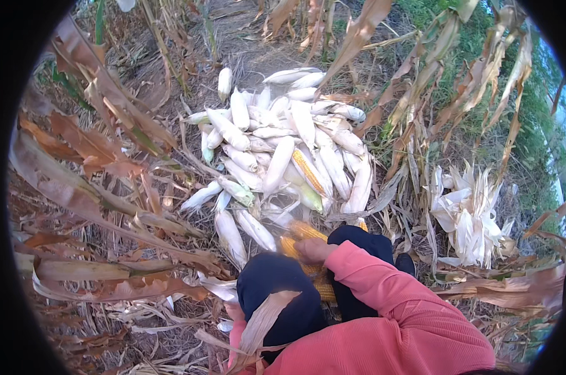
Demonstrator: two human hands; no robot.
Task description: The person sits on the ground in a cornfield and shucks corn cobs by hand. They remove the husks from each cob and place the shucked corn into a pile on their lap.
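Observation:
My right hand [314, 250] reaches between my knees, its fingers curled at a bare yellow ear of corn [307, 230] that is blurred by motion. More bare yellow ears [325, 292] lie under this hand and wrist, between my legs. Low on the left, my left hand [234, 310] is half hidden behind my dark-trousered knee. A pale ear in its husk [220, 287] sticks out right beside it; the left fingers do not show. In front of my knees spreads a heap of ears in whitish husks [258, 145]. One ear on the heap shows bare yellow kernels [308, 172].
Torn-off pale husks [467, 219] form a pile at the right. Dry brown corn stalks and leaves [89, 187] crowd the left side, and more stalks [439, 81] lean in at the upper right. A dry leaf [267, 322] crosses in front of my left knee.

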